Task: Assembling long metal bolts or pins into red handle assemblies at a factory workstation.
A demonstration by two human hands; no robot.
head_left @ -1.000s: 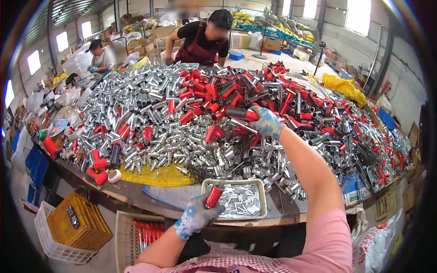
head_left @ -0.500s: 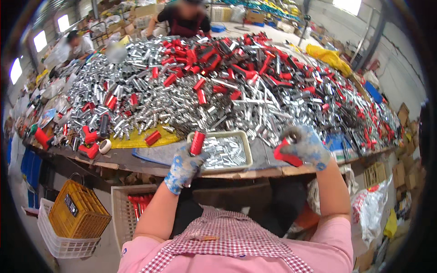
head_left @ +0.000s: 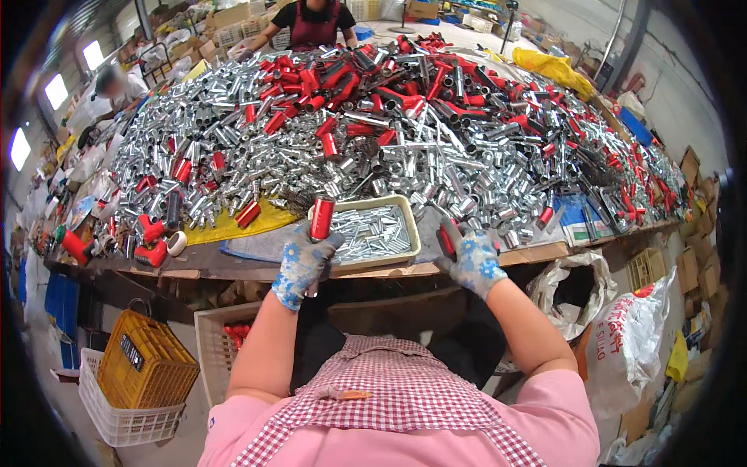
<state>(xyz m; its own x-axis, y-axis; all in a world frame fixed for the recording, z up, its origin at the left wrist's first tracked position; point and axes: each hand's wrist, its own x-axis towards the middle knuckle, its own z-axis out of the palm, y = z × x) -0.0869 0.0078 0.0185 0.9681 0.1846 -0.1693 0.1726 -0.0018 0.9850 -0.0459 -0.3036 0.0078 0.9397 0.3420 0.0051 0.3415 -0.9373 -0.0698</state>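
Note:
My left hand (head_left: 306, 261), in a grey glove with a blue floral back, is closed round a red cylinder (head_left: 321, 219) that stands upright out of the fist. A shiny metal end sticks out below that hand. Just right of it is a cream tray (head_left: 413, 226) full of small silver pins (head_left: 375, 233). On the tray's other side my right hand (head_left: 475, 263), gloved the same way, grips a red and black handle-shaped part (head_left: 449, 237). The fingers partly cover this part. Both hands are over the table's front edge.
A broad heap of silver tubes and sockets (head_left: 257, 148) with red and black parts covers the table. Red tool bodies (head_left: 152, 253) lie at the front left. Below are stacked yellow and white crates (head_left: 148, 362) and a white sack (head_left: 622, 342). A person (head_left: 313, 27) is across the table.
My right hand has moved left, closer to the tray, still with the red and black part. My left hand keeps the red cylinder upright. The whole view has shifted a little.

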